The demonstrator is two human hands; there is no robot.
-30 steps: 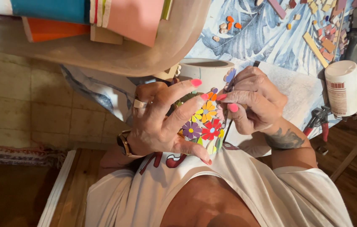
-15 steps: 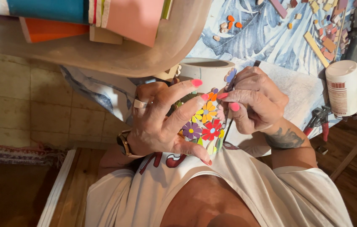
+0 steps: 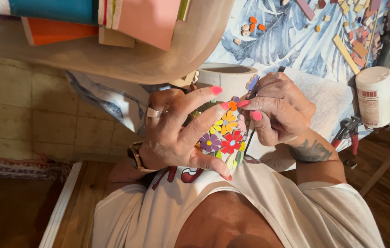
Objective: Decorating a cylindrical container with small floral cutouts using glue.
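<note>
Holding the pot (image 3: pixel 224 133) against the body, the left hand (image 3: pixel 176 133) wraps its flowered side in a spread grip. The right hand (image 3: pixel 280 110) pinches what appears to be a thin tool at the pot's upper edge. Pliers (image 3: pixel 347 133) and a bottle (image 3: pixel 373 97) sit on the worktop (image 3: pixel 296 46).

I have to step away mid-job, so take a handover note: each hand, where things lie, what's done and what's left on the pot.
Left hand: grips the pot, fingers spread over its side.
Right hand: pinches a thin dark tool at the mosaic's upper edge.
Things: nippers and a white jar to the right; loose tiles on the cloth beyond.
Done: flower tiles cover the pot's lower side.
Left: the band under the rim is bare.
</note>
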